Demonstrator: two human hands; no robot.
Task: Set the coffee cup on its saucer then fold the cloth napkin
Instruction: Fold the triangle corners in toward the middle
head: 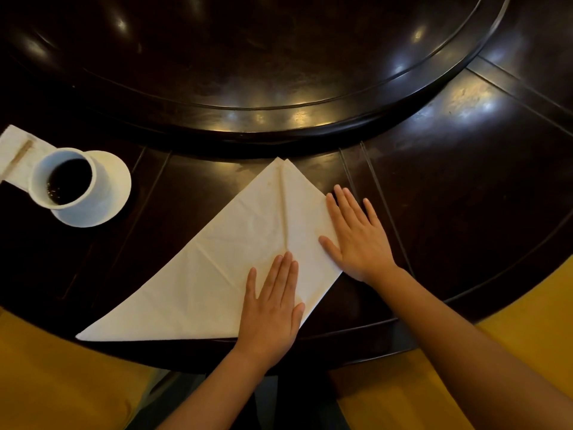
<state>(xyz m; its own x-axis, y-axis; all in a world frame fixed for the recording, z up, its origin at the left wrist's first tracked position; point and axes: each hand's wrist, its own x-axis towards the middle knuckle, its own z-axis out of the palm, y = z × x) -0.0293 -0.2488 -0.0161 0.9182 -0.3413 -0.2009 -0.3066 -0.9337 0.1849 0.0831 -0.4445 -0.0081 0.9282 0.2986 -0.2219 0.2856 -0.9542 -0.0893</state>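
Note:
A white cup [66,180] of dark coffee stands on its white saucer [116,181] at the left of the dark table. The cream cloth napkin [217,268] lies in front of me, folded into a triangle with its right corner turned up to the top point. My left hand [271,308] lies flat on the napkin's lower right part, fingers together. My right hand [356,235] presses flat on the napkin's right folded edge, fingers spread, partly on the table.
A large raised turntable [310,125] fills the middle of the round dark wooden table. A white paper packet [17,153] lies behind the cup at the far left. Yellow seat cushions [55,377] sit below the table's near edge on both sides.

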